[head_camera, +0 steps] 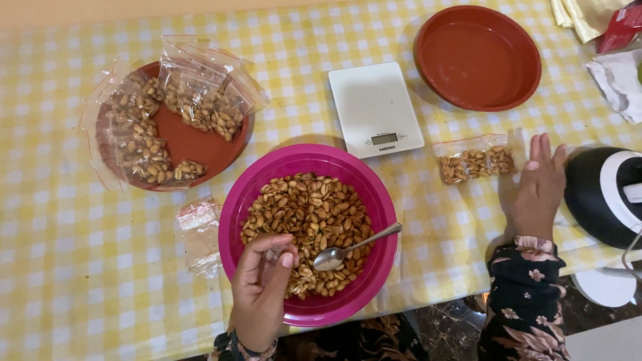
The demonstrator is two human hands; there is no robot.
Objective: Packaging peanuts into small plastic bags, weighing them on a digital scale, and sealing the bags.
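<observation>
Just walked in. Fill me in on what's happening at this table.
A person sits at a yellow checked table. Their left hand is over a pink bowl of roasted peanuts, fingers pinched, beside a spoon resting in the bowl. Their right hand lies flat beside a filled small bag. A white kitchen scale stands bare. More filled bags lie on a brown plate.

Clear peanut bags (167, 117) are heaped on the brown plate (200, 148) near the bench's left edge. One filled bag (475, 160) lies right of the white scale's grey screen (384, 138). An empty bag (199, 230) lies left of the pink bowl (234, 207).
</observation>
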